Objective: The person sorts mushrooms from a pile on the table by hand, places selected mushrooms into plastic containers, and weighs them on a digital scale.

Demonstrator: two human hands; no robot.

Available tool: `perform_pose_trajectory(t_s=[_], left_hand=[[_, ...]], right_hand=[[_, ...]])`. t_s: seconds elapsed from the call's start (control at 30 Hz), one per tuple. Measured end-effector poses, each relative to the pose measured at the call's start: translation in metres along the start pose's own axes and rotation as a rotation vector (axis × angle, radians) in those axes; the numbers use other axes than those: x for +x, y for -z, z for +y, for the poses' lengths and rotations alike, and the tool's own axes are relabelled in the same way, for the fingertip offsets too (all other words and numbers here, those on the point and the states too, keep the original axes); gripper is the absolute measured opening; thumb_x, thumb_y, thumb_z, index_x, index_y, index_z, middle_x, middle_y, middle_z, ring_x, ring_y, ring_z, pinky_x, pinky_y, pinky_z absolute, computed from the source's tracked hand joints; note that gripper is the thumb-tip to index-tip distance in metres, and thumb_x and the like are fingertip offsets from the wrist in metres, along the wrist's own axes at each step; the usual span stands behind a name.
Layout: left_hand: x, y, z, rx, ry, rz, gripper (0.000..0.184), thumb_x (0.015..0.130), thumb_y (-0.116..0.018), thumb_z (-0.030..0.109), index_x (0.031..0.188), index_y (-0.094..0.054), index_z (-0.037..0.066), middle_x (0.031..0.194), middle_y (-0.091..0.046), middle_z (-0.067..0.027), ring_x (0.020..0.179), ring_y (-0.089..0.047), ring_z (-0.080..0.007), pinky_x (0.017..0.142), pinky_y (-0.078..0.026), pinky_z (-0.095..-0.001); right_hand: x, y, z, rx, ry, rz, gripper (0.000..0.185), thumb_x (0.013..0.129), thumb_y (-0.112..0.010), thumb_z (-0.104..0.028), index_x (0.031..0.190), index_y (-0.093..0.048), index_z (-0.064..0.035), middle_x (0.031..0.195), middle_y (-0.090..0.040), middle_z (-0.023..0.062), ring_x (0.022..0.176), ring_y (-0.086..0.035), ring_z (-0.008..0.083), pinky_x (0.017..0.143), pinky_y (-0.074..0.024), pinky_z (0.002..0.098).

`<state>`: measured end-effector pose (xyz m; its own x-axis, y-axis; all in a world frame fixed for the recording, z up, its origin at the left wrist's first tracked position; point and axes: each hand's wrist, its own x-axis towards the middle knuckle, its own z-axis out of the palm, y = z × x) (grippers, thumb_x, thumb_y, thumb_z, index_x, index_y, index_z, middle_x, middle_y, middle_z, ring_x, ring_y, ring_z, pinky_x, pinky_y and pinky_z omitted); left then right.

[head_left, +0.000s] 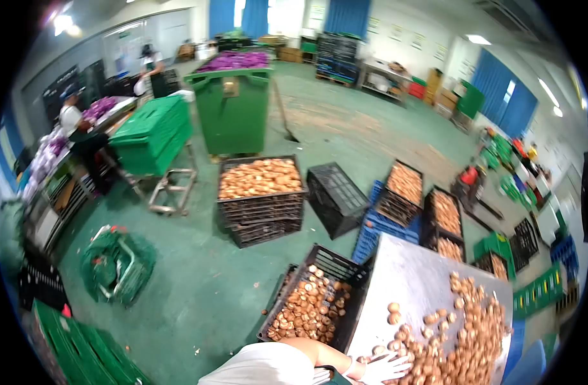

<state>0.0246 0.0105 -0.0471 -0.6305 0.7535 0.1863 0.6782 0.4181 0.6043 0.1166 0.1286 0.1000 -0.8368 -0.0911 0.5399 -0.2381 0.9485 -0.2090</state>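
My left hand (387, 368), in a white glove, reaches in at the bottom edge with its fingers spread. It lies at the near edge of a pile of brown mushrooms (477, 324) on a metal table (396, 269). Nothing shows gripped in it. Just left of the table, a black plastic crate (357, 274) holds many more mushrooms (310, 305) and is tilted in view. My right hand is out of sight.
Stacked black crates of mushrooms (260, 208) stand ahead, beside a dark crate (337, 197). More filled crates (404, 186) sit by a blue pallet (377, 232). A green bin (233, 115) stands farther back; two people (82, 131) work at left. Green netting (117, 266) lies on the floor.
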Motion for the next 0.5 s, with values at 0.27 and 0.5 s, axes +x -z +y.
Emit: perform_pose_trajectory(t_s=[0.27,0.5], left_hand=[[0.006,-0.031,0.069,0.06,-0.285,-0.203,0.065,0.08,-0.06,0.049,0.131,-0.046,0.011,0.147,-0.032,-0.0151,0.135,-0.027,-0.0391,0.106,-0.019,-0.0601],[-0.03,-0.06,0.077,0.172,-0.333,-0.191,0.056,0.08,-0.064,0.039,0.129,-0.053,0.016,0.143,-0.039,-0.0105,0.135,-0.03,-0.0371,0.105,-0.018,-0.0628]], right_hand=[[-0.161,-0.042,0.064,-0.122,-0.49,-0.267,0.059,0.083,-0.057,-0.044,0.133,-0.049,-0.0144,0.137,-0.04,0.0279,0.122,-0.04,0.0496,0.106,-0.0287,0.054],[-0.215,-0.033,0.041,-0.222,-0.574,-0.334,0.05,0.08,-0.064,-0.03,0.129,-0.054,-0.0307,0.144,-0.038,0.013,0.128,-0.037,0.041,0.101,-0.0316,0.0583]])
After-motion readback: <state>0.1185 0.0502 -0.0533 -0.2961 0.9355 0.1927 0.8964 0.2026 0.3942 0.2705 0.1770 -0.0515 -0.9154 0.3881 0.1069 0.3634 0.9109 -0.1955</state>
